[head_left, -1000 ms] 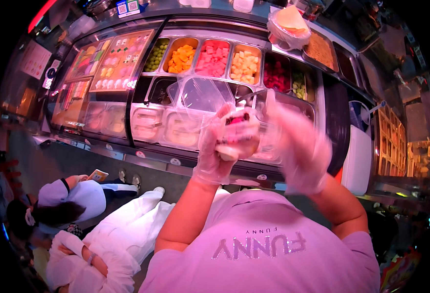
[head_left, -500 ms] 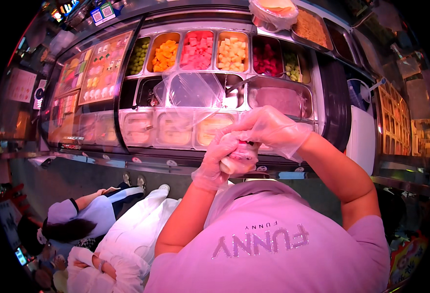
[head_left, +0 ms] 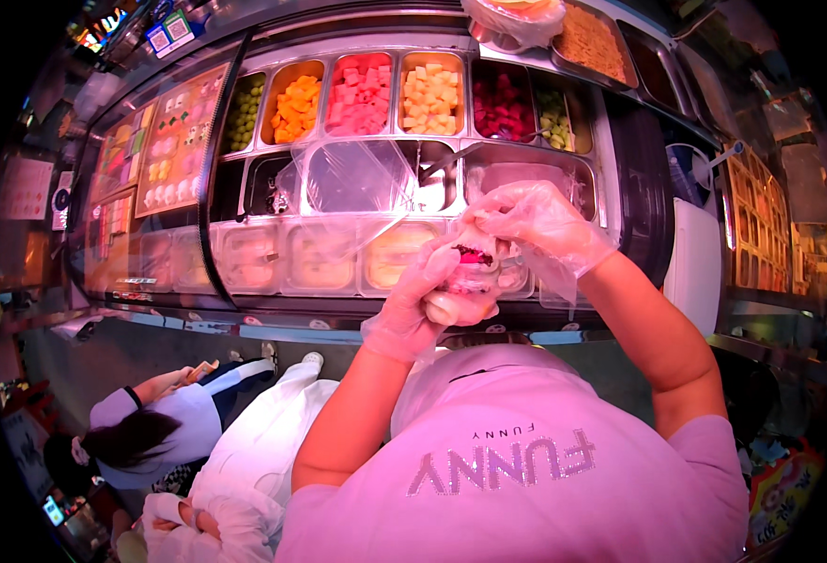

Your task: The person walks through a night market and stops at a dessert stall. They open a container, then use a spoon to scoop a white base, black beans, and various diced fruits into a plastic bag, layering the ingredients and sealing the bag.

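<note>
Gloved left hand (head_left: 418, 305), right hand (head_left: 536, 220), filled cup (head_left: 473, 272), fruit trays (head_left: 362, 94)

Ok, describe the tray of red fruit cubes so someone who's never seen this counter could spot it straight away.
Start at the long steel-framed chilled topping counter in front of the gloved hands. Along its back row of rectangular metal trays, find the tray of red fruit cubes, third from the left. It sits between the tray of orange cubes and the tray of pale yellow cubes, the only bright red one.

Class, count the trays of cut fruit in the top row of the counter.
6, left to right: green, orange, red, yellow, dark red, pale green. More may be hidden further right.
</note>
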The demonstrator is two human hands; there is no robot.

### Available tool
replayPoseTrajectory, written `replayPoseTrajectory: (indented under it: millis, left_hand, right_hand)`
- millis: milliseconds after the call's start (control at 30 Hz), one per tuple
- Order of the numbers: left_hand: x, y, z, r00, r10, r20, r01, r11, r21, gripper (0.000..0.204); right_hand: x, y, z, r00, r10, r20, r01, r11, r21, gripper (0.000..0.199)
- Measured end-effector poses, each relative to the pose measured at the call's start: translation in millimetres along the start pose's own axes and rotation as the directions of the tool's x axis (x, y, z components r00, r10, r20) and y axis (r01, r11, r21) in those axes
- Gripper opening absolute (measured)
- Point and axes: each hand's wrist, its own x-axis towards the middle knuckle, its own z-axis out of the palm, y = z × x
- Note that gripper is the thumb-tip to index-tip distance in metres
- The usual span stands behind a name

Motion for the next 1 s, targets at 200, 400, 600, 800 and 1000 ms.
replayPoseTrajectory:
  millis: [200, 400, 600, 800, 1000]
  left_hand:
    - [20.5, 0.4, 5.0, 0.997, -0.048, -0.061, 0.054, 0.994, 0.094, 0.037]
    - [43.6, -20.9, -28.9, 0.984, -0.167, -0.066, 0.174, 0.976, 0.127, 0.04]
    - [51.8, -20.2, -20.6, 0.969, -0.241, -0.043, 0.244, 0.965, 0.095, 0.041]
    - [51.9, 2.1, 4.1, 0.974, -0.211, 0.078, 0.213, 0.977, -0.024, 0.057]
    - [11.7, 56.5, 55.3, 0.995, -0.096, -0.024, 0.099, 0.976, 0.195, 0.108]
  right_hand:
    - [2.6, 4.1, -13.8, 0.995, 0.102, 0.009, -0.095, 0.953, -0.288, 0.023]
    - [-1.9, 0.7, -13.2, 0.997, -0.067, -0.046, 0.04, 0.899, -0.436, 0.015]
    - [-4.6, 21.4, -35.7, 0.954, -0.296, -0.042, 0.284, 0.941, -0.183, 0.007]
    - [-7.6, 49.0, -55.8, 0.981, 0.058, -0.187, -0.004, 0.961, 0.276, 0.011]
    - [-22.9, 2.0, -34.5, 0.954, 0.07, -0.292, 0.162, 0.697, 0.698, 0.019]
